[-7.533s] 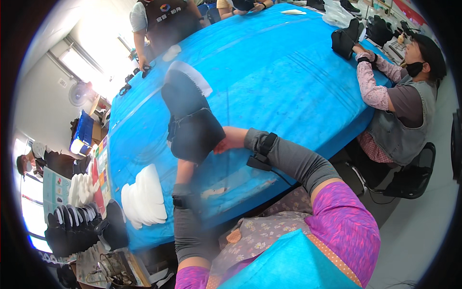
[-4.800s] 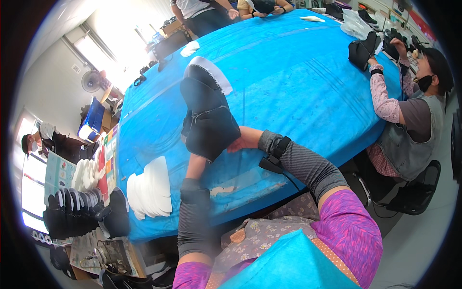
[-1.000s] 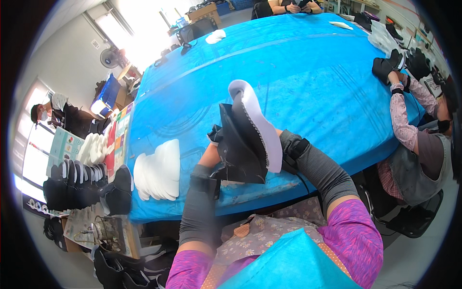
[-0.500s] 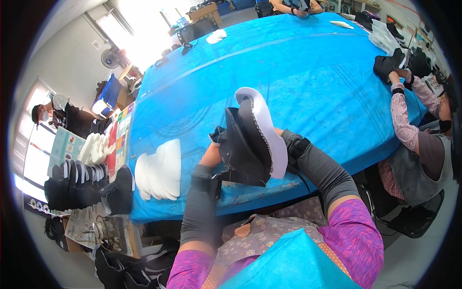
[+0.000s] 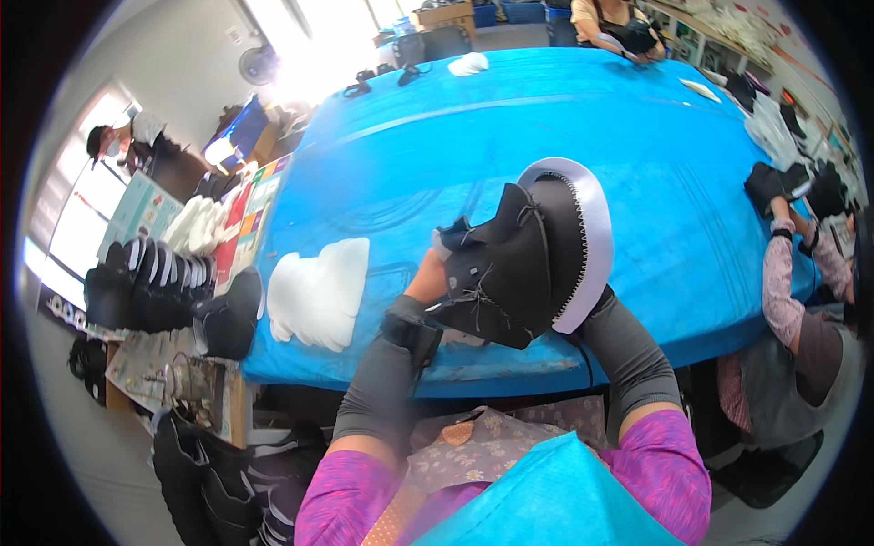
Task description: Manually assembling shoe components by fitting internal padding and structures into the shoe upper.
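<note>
Left hand (image 5: 426,280) clasps black boot (image 5: 505,255); right hand hidden behind it, grip can't tell; weak support there could tip it onto table (image 5: 391,164).

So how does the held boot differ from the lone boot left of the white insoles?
The held boot is gripped by the left hand; the lone boot rests unheld. The held boot shows a broad white band with zigzag stitching; the lone boot shows only a thin white strip. Both are black with white edging.
</note>
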A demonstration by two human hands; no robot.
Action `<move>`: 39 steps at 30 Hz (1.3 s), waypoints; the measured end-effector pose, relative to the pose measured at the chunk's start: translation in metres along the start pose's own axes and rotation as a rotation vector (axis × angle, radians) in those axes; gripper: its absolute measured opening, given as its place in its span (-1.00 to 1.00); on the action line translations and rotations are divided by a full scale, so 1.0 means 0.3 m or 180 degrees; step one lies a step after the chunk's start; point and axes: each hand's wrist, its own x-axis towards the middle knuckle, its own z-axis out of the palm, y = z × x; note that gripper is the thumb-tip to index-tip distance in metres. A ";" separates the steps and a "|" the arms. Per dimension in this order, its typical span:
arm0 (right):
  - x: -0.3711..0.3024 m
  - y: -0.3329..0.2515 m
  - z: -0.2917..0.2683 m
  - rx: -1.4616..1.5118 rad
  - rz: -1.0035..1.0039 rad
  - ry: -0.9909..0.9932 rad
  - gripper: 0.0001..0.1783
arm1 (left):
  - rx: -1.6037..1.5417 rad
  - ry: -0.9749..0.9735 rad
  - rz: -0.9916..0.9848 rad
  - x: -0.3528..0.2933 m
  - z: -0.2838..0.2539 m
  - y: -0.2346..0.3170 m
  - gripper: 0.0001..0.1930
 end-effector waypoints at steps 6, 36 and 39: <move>0.018 -0.034 0.019 0.0095 0.0047 -0.0025 -0.64 | -0.0002 0.0288 0.0306 -0.008 -0.033 -0.058 -0.64; 0.049 -0.058 0.037 0.0475 0.0085 0.0066 -0.63 | 0.1659 -0.0198 0.0353 0.002 -0.068 -0.054 -0.58; 0.039 -0.052 0.030 0.0552 0.0077 0.0109 -0.63 | 0.0840 0.0023 0.0124 0.007 -0.055 -0.063 -0.56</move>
